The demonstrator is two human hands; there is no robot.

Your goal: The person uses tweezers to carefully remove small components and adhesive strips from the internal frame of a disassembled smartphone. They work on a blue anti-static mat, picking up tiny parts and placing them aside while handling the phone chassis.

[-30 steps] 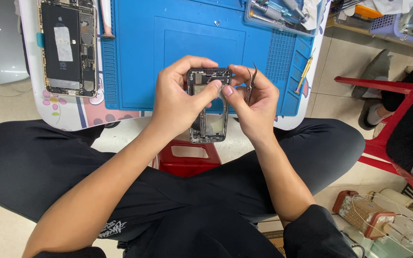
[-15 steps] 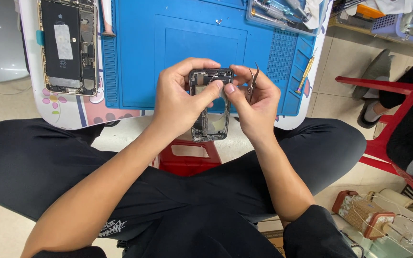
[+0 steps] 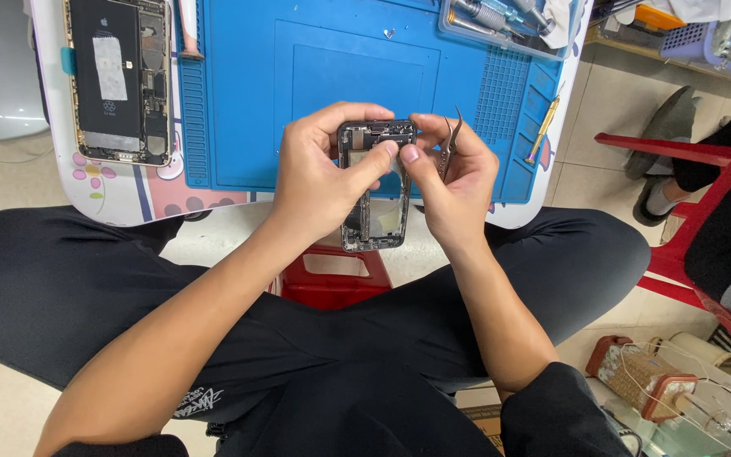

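An opened phone body [image 3: 373, 216] with its insides showing is held upright between both hands, just in front of the blue work mat [image 3: 315, 76]. My left hand [image 3: 319, 173] grips its left edge, thumb pressed onto the upper inside. My right hand [image 3: 454, 173] holds the right edge, its thumb next to the left thumb, and also keeps metal tweezers [image 3: 449, 140] tucked between its fingers, tips pointing up.
A second opened phone [image 3: 120, 80] lies on the small white table [image 3: 112, 199] left of the mat. A screwdriver [image 3: 543, 129] rests on the mat's right side, a tool tray [image 3: 501, 21] at the back. A red stool [image 3: 332, 279] stands below; a red chair [image 3: 704, 220] at the right.
Both hands and the phone body have stayed almost in place; the thumbs have shifted slightly on the phone's upper part.
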